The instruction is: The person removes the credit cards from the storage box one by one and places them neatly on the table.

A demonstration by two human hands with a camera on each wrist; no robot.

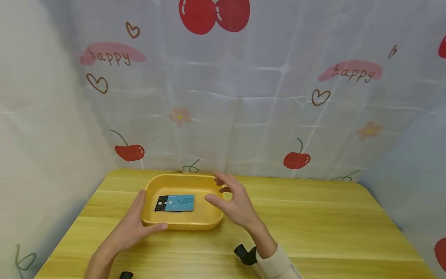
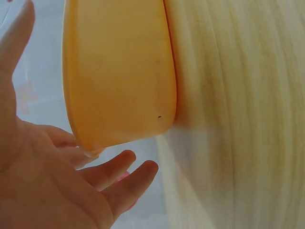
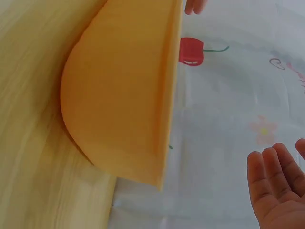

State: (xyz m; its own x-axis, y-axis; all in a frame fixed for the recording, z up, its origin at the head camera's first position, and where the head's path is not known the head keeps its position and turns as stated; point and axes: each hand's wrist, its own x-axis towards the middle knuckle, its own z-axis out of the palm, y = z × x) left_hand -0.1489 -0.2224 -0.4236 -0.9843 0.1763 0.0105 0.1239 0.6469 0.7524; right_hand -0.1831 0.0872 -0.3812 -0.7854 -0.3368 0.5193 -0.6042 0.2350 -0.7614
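A yellow plastic basin (image 1: 184,226) with rounded corners sits on the table. Inside it lie overlapping cards: a blue card marked VIP (image 1: 184,202) on top, with black cards (image 1: 159,204) partly hidden beneath. My left hand (image 1: 130,226) is at the basin's left end, fingers along the rim and thumb stretched along the near side. In the left wrist view, its fingers (image 2: 112,174) look relaxed beside the basin's corner. Over the right end hovers my right hand (image 1: 237,203), thumb and fingers apart with nothing between them. The right wrist view has its fingers (image 3: 269,176) away from the basin wall.
The yellow wood-grain table (image 1: 313,224) stretches right of the basin. Behind it hangs a pale curtain (image 1: 244,128) printed with cherries, hearts and flowers. A black wrist device (image 1: 245,254) is by the right cuff, and another (image 1: 126,275) shows at the bottom edge.
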